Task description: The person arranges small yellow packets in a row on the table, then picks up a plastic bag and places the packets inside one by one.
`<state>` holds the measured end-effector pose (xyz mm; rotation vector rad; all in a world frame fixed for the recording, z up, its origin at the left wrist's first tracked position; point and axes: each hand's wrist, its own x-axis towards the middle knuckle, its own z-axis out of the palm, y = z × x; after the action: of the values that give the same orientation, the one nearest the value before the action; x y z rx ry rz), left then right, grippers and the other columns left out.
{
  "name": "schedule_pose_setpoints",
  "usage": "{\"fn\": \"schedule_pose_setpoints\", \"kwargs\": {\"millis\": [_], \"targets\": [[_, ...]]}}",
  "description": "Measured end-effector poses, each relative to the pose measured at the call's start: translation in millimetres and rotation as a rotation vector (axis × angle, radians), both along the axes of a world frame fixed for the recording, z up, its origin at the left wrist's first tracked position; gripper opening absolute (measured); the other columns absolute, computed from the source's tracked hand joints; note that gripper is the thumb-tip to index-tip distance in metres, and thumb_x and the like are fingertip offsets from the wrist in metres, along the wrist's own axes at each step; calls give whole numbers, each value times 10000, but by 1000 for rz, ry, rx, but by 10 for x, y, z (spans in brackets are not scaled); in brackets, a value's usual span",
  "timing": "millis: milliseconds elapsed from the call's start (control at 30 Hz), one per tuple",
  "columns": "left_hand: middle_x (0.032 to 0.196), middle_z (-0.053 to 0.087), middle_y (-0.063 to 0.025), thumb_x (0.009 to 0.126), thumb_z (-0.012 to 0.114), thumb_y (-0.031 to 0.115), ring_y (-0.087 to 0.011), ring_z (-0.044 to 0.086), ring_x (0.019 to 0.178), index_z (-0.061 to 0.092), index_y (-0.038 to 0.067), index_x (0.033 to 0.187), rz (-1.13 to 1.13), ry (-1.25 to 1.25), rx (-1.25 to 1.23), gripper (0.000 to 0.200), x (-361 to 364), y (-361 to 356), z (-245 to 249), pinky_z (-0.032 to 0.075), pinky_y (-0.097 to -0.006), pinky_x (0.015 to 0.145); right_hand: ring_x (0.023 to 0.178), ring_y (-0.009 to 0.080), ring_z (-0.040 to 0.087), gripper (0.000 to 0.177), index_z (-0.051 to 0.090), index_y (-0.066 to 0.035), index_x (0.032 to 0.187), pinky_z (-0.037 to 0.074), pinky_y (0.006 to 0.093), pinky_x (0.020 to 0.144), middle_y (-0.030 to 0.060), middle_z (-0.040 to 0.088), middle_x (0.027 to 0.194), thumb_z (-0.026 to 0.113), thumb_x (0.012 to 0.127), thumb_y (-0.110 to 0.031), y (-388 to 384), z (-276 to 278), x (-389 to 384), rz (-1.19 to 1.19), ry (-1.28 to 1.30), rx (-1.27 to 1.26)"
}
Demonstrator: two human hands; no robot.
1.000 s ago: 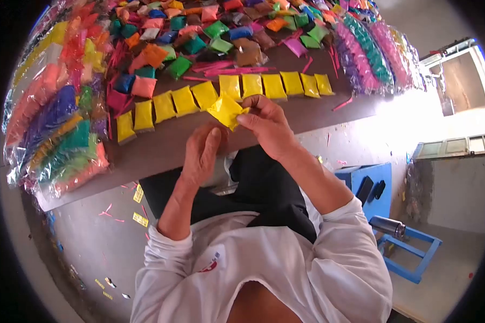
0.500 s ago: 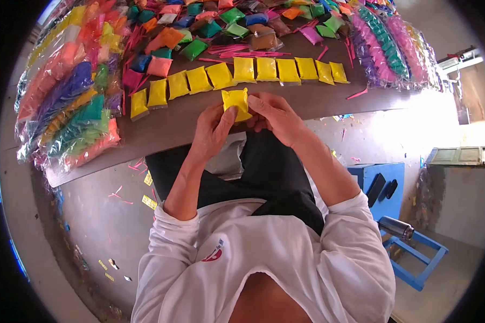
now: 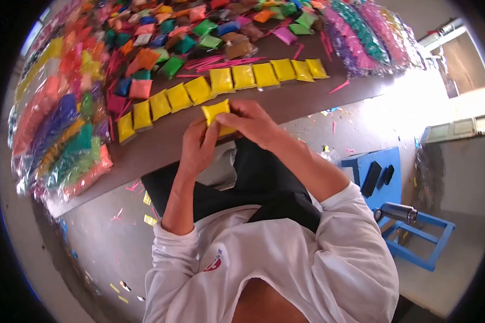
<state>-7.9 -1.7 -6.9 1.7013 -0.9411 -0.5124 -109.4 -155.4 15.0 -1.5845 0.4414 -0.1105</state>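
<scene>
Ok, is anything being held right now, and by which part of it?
Yes, a yellow packet. The right hand holds it by its right side, thumb across the face; the left hand holds its lower left edge.

A white shirt (image 3: pixel 275 247) with red logo (image 3: pixel 214 264) tops black trousers (image 3: pixel 258 171).

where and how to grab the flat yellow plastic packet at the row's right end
Pinching the rightmost yellow plastic packet by its right edge, coming from the right, looks best: it lies flat, that side faces bare brown table, and another yellow packet crowds its left.
</scene>
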Motion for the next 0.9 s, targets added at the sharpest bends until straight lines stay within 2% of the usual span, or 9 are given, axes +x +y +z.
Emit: {"fn": "schedule_pose_setpoints", "kwargs": {"millis": [67, 167, 233, 333, 400, 600, 700, 800, 900], "targets": [[837, 595, -164, 957, 554, 165, -287, 548, 778, 624, -50, 883, -8, -36, 5, 238, -7, -35, 6, 424, -377, 683, 741, 49, 525, 211, 660, -17, 1026, 431, 230, 620, -28, 608, 831, 635, 926, -201, -38, -215, 37, -50, -180, 2], [807, 594, -146, 930, 567, 118, -270, 554, 761, 600, -30, 768, -23, -69, 29, 221, -7, -32, 58, 429, -366, 687, 683, 86, 486, 244, 635, 15, 921, 414, 304, 582, 9, 573, 734, 647, 901, -228, -20, 44, -75, -224, -314, -65], [803, 603, -132, 911, 581, 106, -258, 564, 768, 584, -23, 738, -28, -91, -62, 216, -32, -53, 63, 439, -358, 699, 653, 113, 470, 273, 590, 1, 835, 395, 341, 563, 44, 553, 686, 638, 907, -259, -393, 150, -249, -383, -4, -415], [807, 617, -115, 884, 605, 100, -245, 576, 781, 569, -14, 717, -27, -115, -123, 206, -25, -56, -7, 450, -347, 716, 602, 166, 459, 347, 556, 5, 766, 382, 373, 559, 107, 520, 629, 644, 896, -305, -1141, 217, -598, -775, -49, -680], [813, 625, -108, 870, 614, 98, -242, 584, 784, 564, -8, 714, -32, -150, -127, 195, -12, -72, -17, 456, -343, 723, 601, 217, 517, 342, 581, 18, 798, 407, 394, 585, 149, 556, 652, 652, 879, -307, -1646, 317, -906, -819, -11, -944], [821, 642, -101, 846, 619, 75, -251, 603, 767, 571, 12, 730, -24, -336, -89, 141, -73, -125, 32, 471, -358, 729, 694, 323, 621, 310, 640, 9, 852, 447, 434, 640, 207, 634, 764, 658, 852, -301, -2454, 144, -1181, -731, 250, -1060], [820, 646, -95, 841, 622, 71, -253, 610, 770, 575, 16, 732, -13, -387, -74, 130, -86, -145, 46, 474, -368, 728, 724, 348, 628, 310, 628, 14, 840, 449, 449, 653, 202, 640, 774, 660, 844, -295, -2511, -5, -1125, -666, 341, -958], [817, 645, -90, 829, 628, 67, -259, 609, 774, 581, 20, 728, -7, -415, -82, 121, -84, -149, 40, 468, -371, 726, 811, 345, 644, 291, 662, -22, 945, 477, 448, 734, 181, 667, 854, 657, 843, -295, -2482, -96, -1086, -687, 316, -980], [811, 641, -82, 814, 633, 56, -263, 604, 770, 584, 27, 721, -8, -442, -86, 109, -92, -171, 65, 460, -371, 723, 956, 344, 630, 315, 662, -85, 1113, 478, 451, 846, 150, 670, 1050, 634, 874, -287, -2415, -118, -1080, -759, 233, -1152]]}}
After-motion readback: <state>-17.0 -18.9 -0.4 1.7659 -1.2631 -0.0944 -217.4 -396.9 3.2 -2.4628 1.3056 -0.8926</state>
